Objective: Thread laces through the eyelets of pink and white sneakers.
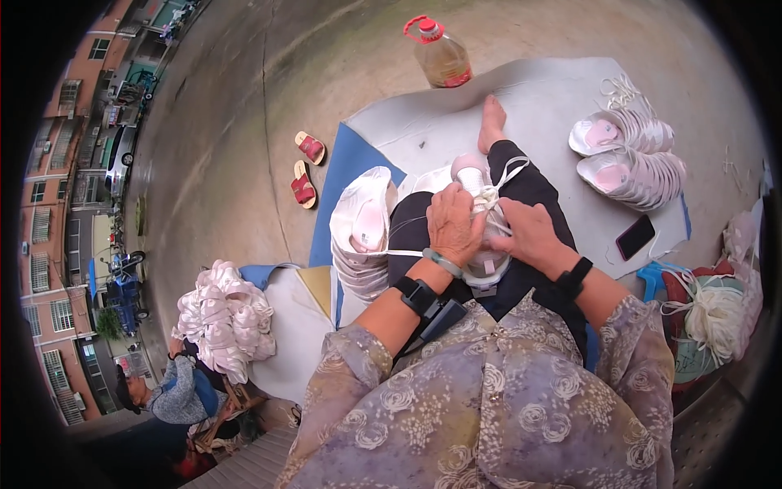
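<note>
Two hands I watch at frame centre, left hand (450, 222) and right hand (528, 235) both closed on a white shoe (481, 175) and its white laces (498, 183) over my lap, stacked shoes (362, 236) just left, more pairs (627, 159) upper right, phone (635, 237) right, bottle (441, 55) at top.

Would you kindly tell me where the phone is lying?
In the head view, the phone lies on the grey mat, right of the person's leg, below the stacked pink shoe uppers.

A white shoe (481, 204) is being gripped on the lap by both hands, left hand (452, 224) and right hand (529, 232), laces (509, 171) being held.
</note>
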Demonstrator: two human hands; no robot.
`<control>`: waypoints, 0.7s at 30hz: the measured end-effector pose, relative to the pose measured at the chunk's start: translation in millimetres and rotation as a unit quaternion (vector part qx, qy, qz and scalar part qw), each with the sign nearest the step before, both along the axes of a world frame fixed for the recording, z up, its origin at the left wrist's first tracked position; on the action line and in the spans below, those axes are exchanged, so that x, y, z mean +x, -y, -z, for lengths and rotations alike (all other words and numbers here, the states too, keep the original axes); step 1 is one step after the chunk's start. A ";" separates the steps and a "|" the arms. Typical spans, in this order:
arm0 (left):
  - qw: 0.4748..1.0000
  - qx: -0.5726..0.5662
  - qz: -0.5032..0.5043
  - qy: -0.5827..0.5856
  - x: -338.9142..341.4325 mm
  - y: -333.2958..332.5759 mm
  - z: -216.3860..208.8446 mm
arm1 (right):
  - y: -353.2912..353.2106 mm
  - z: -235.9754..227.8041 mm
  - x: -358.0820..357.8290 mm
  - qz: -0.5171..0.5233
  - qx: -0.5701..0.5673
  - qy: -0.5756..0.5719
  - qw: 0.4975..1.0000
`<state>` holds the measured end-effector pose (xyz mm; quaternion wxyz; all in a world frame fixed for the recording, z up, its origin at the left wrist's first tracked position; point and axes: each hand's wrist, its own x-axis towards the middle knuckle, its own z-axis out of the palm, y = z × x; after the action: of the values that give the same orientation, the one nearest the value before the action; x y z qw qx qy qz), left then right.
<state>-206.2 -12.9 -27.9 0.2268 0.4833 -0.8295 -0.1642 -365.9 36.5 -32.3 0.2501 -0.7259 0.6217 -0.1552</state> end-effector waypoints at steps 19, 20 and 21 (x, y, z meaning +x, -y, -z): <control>0.992 0.114 -0.052 0.028 -6.6 18.7 9.4 | 30.2 45.9 -2.5 0.120 0.160 0.366 0.909; 0.991 0.119 -0.051 0.039 -6.8 19.3 8.2 | 30.5 43.7 -0.2 0.120 0.159 0.368 0.908; 0.991 0.119 -0.051 0.041 -7.9 20.7 7.4 | 29.8 41.5 1.8 0.138 0.142 0.417 0.887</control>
<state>-214.1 -33.6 -35.4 0.1417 0.5547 -0.7869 -0.2300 -364.1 6.7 -73.9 0.5627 -0.4582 0.5690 -0.3869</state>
